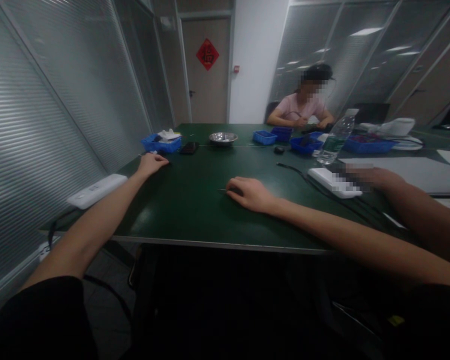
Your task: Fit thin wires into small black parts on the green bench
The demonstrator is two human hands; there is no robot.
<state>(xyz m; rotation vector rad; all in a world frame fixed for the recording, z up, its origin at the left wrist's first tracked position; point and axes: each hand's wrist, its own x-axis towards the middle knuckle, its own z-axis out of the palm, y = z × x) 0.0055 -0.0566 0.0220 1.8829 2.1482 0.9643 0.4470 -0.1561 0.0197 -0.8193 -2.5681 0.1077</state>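
- White power strip (97, 191), left of the frame: lies at the table's (187, 215) edge, beside the left forearm.
- Left hand (150, 165), left of centre: at the near side of a blue bin (161, 145) with white material in it. The fingers are bent and close together, a small pale bit showing at their far side — whether they grip it, I cannot tell.
- Dark flat object (189, 148) and metal bowl (223, 143), upper middle: both lie beyond the hands, well apart from the right one.
- Thin metal piece (221, 190), centre of the frame: it pokes out leftward from the right hand (250, 194), whose fingers are curled closed around it; the rest is hidden.
- Step in hand, as I judge it: holding the thin piece low over the table while the left hand is busy by the bin. The hands are well apart, so using both on one thing would call for bringing them together — the exposed tip kept clear of the left fingers.
- Right of the frame: a clear bottle (337, 140), a second power strip (328, 181), and another person's hand (375, 177) over its far end.
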